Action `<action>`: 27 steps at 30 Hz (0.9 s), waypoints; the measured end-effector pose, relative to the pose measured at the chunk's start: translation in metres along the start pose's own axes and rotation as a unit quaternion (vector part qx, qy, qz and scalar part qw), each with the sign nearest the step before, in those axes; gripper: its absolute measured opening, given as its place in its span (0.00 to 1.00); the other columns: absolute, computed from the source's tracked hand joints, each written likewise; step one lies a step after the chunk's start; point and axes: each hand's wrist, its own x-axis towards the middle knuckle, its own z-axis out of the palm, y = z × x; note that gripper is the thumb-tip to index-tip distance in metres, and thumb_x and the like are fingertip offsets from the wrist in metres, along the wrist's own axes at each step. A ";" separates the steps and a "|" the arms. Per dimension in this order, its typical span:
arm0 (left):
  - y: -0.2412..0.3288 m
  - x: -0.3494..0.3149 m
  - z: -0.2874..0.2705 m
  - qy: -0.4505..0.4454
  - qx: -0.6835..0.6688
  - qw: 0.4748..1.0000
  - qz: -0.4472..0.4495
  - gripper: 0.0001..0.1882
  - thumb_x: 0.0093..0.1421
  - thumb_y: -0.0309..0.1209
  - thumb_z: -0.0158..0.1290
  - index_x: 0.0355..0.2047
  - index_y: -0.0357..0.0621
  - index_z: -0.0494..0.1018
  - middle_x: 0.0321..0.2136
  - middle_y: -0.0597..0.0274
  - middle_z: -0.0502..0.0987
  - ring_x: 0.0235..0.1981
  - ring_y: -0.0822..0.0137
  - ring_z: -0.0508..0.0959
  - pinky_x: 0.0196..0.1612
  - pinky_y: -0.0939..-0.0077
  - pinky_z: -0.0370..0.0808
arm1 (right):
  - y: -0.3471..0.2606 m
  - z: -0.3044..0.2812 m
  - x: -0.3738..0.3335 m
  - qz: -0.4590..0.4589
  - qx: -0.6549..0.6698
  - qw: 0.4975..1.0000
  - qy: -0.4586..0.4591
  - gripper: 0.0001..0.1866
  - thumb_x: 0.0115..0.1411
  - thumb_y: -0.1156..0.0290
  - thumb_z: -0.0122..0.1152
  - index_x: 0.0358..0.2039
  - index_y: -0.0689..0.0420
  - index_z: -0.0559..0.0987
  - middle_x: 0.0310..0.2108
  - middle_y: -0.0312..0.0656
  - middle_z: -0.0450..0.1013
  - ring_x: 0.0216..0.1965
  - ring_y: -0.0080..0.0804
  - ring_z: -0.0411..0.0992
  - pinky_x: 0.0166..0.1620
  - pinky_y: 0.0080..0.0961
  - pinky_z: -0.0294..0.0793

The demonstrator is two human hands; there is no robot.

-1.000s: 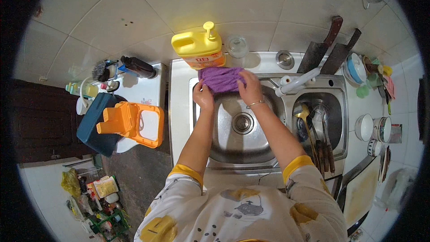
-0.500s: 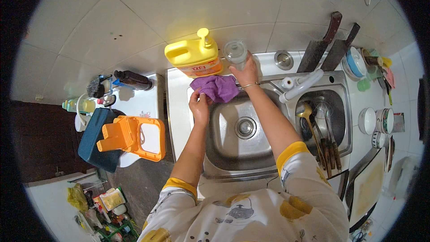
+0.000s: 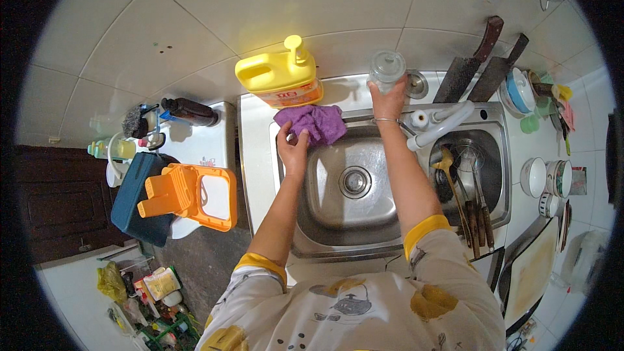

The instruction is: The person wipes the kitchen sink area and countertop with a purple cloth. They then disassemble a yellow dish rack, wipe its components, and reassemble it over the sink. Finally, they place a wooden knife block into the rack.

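Head, right hand [image 3: 389, 99] extended around jar [image 3: 388, 68], left hand [image 3: 292, 153] perhaps touching cloth [image 3: 320, 123]

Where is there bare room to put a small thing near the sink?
Free: the counter behind the large basin, between the yellow jug and the jar in the right hand; the counter strip left of the sink; the large basin, around its drain. Crowded: the small basin, with utensils, and the counter to its right, with bowls.
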 end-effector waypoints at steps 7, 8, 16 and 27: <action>-0.029 0.016 -0.002 0.015 0.142 0.986 0.083 0.17 0.54 0.24 0.58 0.44 0.34 0.70 0.39 0.55 0.73 0.34 0.69 0.75 0.32 0.77 0.75 | 0.015 -0.005 -0.049 0.001 -0.002 0.998 0.056 0.44 0.50 0.69 0.64 0.62 0.67 0.52 0.62 0.60 0.53 0.63 0.55 0.52 0.65 0.41 0.48; -0.017 0.012 0.005 0.005 0.154 0.984 0.091 0.15 0.54 0.24 0.58 0.42 0.35 0.72 0.37 0.55 0.74 0.33 0.69 0.75 0.33 0.75 0.75 | 0.018 -0.008 -0.056 -0.015 0.010 0.999 0.051 0.42 0.51 0.70 0.62 0.62 0.67 0.51 0.62 0.61 0.52 0.63 0.55 0.51 0.65 0.43 0.47; 0.007 0.020 0.092 -0.109 0.269 0.891 0.349 0.17 0.54 0.25 0.56 0.45 0.40 0.73 0.41 0.45 0.75 0.42 0.46 0.75 0.48 0.59 0.71 | 0.000 -0.015 -0.100 -0.031 0.007 0.999 0.005 0.33 0.54 0.75 0.54 0.60 0.65 0.57 0.59 0.58 0.58 0.62 0.55 0.54 0.64 0.43 0.49; 0.011 0.057 0.121 -0.276 0.521 0.766 0.255 0.25 0.61 0.37 0.44 0.59 0.49 0.62 0.58 0.50 0.63 0.51 0.45 0.71 0.53 0.56 0.69 | 0.005 -0.048 -0.101 -0.031 -0.013 0.999 -0.035 0.31 0.54 0.78 0.52 0.60 0.63 0.59 0.57 0.57 0.60 0.59 0.53 0.58 0.62 0.39 0.54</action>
